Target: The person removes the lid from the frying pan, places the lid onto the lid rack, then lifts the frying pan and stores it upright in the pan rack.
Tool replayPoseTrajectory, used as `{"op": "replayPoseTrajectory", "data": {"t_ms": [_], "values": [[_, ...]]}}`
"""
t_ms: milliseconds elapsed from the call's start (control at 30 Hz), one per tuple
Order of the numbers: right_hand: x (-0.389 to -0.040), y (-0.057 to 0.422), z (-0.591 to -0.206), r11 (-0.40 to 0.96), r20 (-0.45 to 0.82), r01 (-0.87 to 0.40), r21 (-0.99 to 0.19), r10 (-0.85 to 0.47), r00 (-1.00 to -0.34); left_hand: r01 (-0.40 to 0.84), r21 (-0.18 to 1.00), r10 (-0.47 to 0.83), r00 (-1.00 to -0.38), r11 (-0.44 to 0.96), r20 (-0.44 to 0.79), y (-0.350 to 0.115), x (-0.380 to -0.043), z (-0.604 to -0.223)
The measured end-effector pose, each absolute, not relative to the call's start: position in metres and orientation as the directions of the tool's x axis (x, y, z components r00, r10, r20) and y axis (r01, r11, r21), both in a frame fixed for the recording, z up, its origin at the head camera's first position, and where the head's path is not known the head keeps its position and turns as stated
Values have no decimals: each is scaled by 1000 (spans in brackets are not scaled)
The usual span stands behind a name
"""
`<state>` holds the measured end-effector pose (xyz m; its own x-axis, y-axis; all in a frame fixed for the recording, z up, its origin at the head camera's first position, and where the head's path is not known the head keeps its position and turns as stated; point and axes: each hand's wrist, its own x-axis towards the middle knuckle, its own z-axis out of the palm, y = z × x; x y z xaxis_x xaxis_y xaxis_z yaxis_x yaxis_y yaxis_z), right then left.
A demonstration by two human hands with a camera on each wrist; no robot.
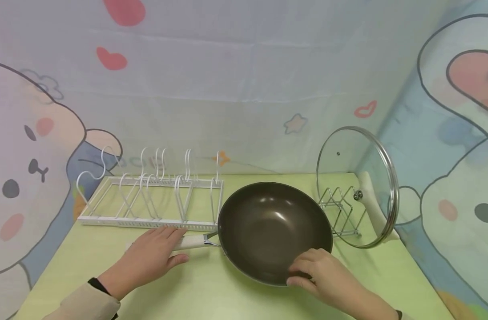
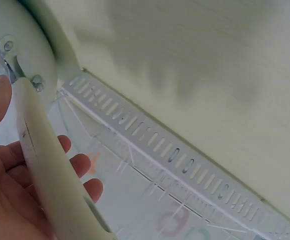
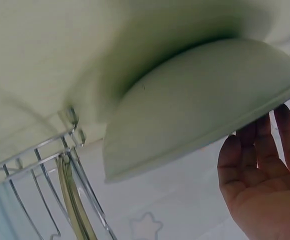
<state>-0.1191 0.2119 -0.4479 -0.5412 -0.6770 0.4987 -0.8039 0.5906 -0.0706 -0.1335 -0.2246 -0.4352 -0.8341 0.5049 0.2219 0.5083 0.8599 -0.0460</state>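
Observation:
A deep frying pan point(image 1: 268, 240) with a dark brown inside stands on the table, its cream handle point(image 2: 47, 155) pointing left. My left hand point(image 1: 151, 255) lies over that handle from above. In the left wrist view its fingers point(image 2: 80, 164) reach past one side of the handle, while the thumb stands apart on the other. At the pan's near right rim is my right hand point(image 1: 328, 275), its loosely bent fingers reaching over the edge and its thumb at the rim with a gap between. The right wrist view shows the pan's pale outer wall point(image 3: 210, 100) beside these fingertips.
A white wire rack point(image 1: 147, 221) with upright loops stands behind the left hand. Right of the pan, a small metal rack point(image 1: 349, 233) holds a glass lid point(image 1: 393, 191) on edge, its cream handle point(image 1: 373, 204) facing right. Cartoon-printed cloth point(image 1: 227, 66) hangs around the green table point(image 1: 179, 293).

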Motion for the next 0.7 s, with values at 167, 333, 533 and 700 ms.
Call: {"op": "replayPoseTrajectory", "data": {"t_ms": [167, 333, 533, 700], "values": [[-111, 207, -458, 597, 525, -798, -81, -656, -543, 496, -24, 491, -851, 868, 184, -228, -134, -436], [-99, 199, -463, 705, 516, -699, -119, -558, -650, 489, -23, 484, -855, 872, 187, -228, -136, -436], [-86, 194, -458, 860, 314, -434, -268, -348, -883, 496, -42, 490, -837, 867, 243, -227, -139, -438], [-81, 187, -454, 909, 85, -181, -376, -161, -983, 505, -48, 498, -826, 862, 263, -227, -142, -441]]}}
